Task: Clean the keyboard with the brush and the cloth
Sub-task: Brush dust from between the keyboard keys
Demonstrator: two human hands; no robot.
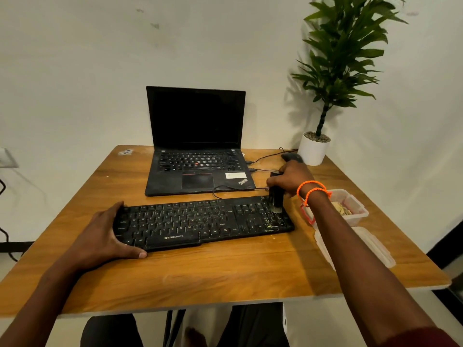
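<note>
The left hand [105,234] clasps the nine o'clock end of the ZEBRONICS keyboard [203,221] mid-table while the right hand [292,180] grips the brush [275,196] on its three o'clock corner, ThinkPad laptop [198,144] at twelve.

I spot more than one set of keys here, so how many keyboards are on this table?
2. A separate black keyboard lies at the near side, held by the left hand and swept by a brush. The other is built into the laptop behind it.
</note>
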